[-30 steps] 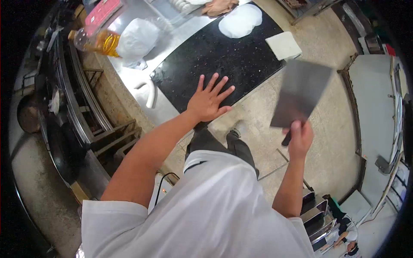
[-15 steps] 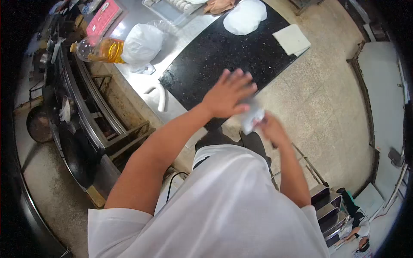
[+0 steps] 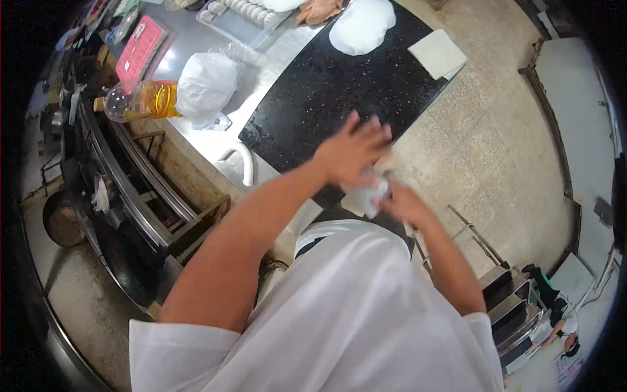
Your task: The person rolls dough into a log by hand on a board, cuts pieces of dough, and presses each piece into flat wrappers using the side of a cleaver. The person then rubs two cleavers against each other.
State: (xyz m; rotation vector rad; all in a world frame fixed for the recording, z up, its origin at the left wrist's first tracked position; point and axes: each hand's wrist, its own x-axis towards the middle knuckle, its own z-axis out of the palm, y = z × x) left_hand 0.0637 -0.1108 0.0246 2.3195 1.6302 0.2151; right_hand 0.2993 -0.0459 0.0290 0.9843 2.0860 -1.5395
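Observation:
My left hand point(image 3: 353, 150) is over the near edge of the black speckled slab point(image 3: 313, 98), its fingers spread. Just below it, my right hand point(image 3: 406, 206) has its fingers closed on a whitish, partly see-through sheet or bag point(image 3: 369, 199), blurred by motion. This whitish thing lies close under the heel and thumb of my left hand, and I cannot tell whether the two touch. Toward the far end of the slab is a white rounded flat piece point(image 3: 361, 26). A folded white cloth point(image 3: 437, 54) rests at its right edge.
On the steel table stand a bottle of yellow oil point(image 3: 153, 100), a white plastic bag point(image 3: 208, 85), a curved white piece point(image 3: 245, 163), a pink tray point(image 3: 142, 49) and a clear tray with round white pieces point(image 3: 251, 13). Stoves and pans point(image 3: 64, 219) line the left. Another person point(image 3: 565, 326) is at lower right.
My right hand has drawn in toward my left hand with the whitish thing. My left hand stays spread, slightly lower in view. The camera view has shifted a little.

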